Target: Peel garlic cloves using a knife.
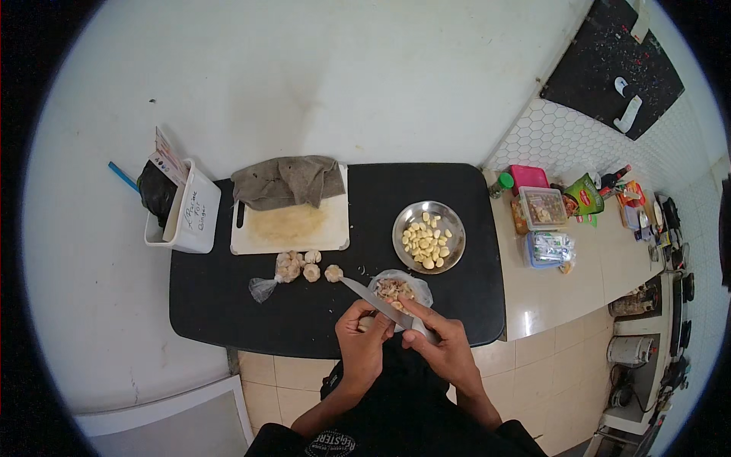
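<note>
My left hand (364,337) holds a garlic piece (366,324) between its fingers at the table's near edge. In my right hand (437,337) is a kitchen knife (380,303) with a white handle, its blade pointing up and left across the left fingertips. Just beyond the hands lies a plastic bag (422,290) with garlic skins (394,288) in it. Peeled garlic cloves (422,243) lie in a round steel plate (457,251) at the right. Whole garlic bulbs (333,273) sit left of the bag, beside a knotted plastic bag of garlic (289,267).
A white cutting board (291,231) bears a grey cloth (288,181) on the black table (228,320). A white plastic bin (200,214) stands at the left. Food containers (542,208) and a green-lidded jar (501,185) crowd the counter (537,297) at the right.
</note>
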A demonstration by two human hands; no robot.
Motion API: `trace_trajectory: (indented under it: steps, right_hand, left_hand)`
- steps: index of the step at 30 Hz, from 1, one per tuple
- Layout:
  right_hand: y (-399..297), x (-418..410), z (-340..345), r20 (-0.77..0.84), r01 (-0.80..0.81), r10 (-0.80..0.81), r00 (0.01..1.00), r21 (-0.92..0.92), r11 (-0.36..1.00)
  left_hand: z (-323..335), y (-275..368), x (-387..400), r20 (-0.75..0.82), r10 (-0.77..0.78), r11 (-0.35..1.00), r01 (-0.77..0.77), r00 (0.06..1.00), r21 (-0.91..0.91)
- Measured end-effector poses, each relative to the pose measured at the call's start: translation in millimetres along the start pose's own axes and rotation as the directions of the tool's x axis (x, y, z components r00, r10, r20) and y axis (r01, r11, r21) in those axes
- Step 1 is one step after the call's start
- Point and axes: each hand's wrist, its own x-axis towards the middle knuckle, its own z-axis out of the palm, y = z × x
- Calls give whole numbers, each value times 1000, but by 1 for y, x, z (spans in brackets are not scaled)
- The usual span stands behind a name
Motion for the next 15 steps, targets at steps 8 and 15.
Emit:
trace_trajectory:
  steps: [8, 15]
  right_hand:
    - [2, -1, -2, -32, 66, -70, 997, -92, 994]
    - [9, 0, -1, -31, 59, -59, 998, -10, 998]
  left_hand:
    - [-1, -5, -1, -2, 63, 997, -63, 998, 39]
    - [-2, -7, -2, 15, 28, 999, -28, 1000, 24]
